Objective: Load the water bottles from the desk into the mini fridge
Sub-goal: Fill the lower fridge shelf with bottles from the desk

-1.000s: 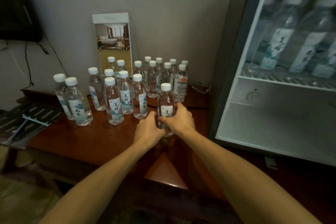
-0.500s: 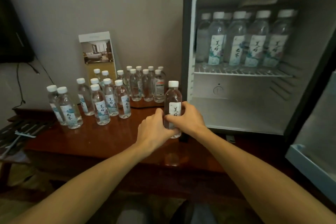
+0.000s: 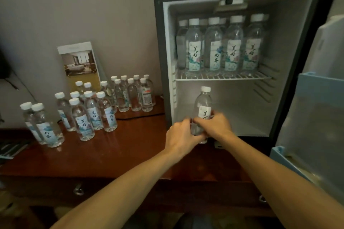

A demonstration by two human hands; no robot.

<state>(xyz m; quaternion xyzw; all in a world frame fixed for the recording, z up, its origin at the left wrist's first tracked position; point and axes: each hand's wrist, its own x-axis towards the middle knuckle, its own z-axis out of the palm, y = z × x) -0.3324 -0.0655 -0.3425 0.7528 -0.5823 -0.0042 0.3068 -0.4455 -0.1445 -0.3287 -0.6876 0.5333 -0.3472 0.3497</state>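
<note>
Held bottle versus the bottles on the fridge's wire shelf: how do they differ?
The held bottle is gripped by the left hand and right hand before the lower compartment; the shelf bottles stand untouched on the wire shelf. The held bottle is alone; the shelf bottles stand packed in rows. All are clear, white-capped, labelled.

A plain grey wall (image 3: 83,5) backs a glossy reddish-brown desk (image 3: 111,154). 1 card (image 3: 79,63) with a photo of a room leans upright against the wall. A metal pull (image 3: 78,190) shows on the desk's dark front. A dark shape (image 3: 2,61) is cut off at the left edge. The light is dim.
</note>
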